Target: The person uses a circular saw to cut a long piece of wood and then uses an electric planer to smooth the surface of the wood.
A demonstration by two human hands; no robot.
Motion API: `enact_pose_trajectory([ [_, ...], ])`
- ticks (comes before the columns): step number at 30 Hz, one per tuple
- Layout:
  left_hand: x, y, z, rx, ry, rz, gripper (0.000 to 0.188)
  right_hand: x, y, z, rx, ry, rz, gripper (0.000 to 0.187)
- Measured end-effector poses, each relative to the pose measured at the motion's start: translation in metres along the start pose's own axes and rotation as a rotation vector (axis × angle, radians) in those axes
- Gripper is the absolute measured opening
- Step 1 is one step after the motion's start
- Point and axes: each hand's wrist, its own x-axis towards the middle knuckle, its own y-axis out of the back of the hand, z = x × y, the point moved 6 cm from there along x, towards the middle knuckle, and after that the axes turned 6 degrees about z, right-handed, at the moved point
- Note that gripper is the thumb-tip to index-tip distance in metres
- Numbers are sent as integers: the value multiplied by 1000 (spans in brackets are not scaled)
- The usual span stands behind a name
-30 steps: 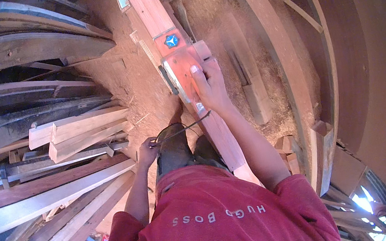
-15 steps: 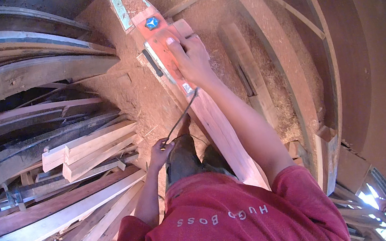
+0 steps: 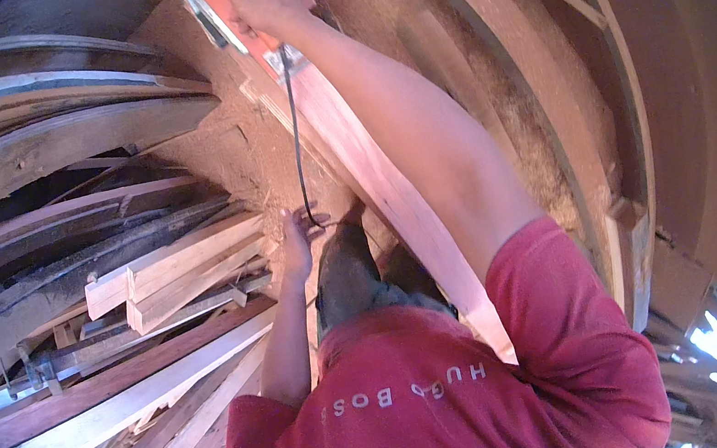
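Observation:
At the top of the head view my right hand (image 3: 258, 0) is closed around the handle of an orange-red electric hand planer (image 3: 262, 53). The planer rests on the far part of a long, pale pinkish timber beam (image 3: 386, 187), which runs back toward my body. From the planer's rear a dark power cord (image 3: 296, 131) hangs down to my left hand (image 3: 298, 240). That hand is left of the beam, by my leg. Its fingers are stretched apart, and the cord passes against or beside their tips.
Stacked planks (image 3: 68, 138) fill the left side, with short squared timbers (image 3: 188, 263) on top, near my left arm. Sawdust and shavings (image 3: 384, 53) cover the ground around the beam. A long curved-looking timber (image 3: 506, 63) and a brown panel (image 3: 699, 80) stand to the right.
My right hand has pushed the planer away along the beam to the top edge of the view. My left hand has moved forward slightly, and its fingers have loosened from the cord.

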Motion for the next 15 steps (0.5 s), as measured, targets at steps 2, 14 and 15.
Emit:
enact_pose_trajectory([
  [2,-3,8,-10,-15,44,-41,62,-27,15,1,-124,139,102,72],
  [14,-125,-96,10,1231,-894,-52,76,-610,371,80,-387,-279,504,40],
  [15,-127,-109,27,1388,-916,-69,82,-667,390,93,-412,-396,596,40],
])
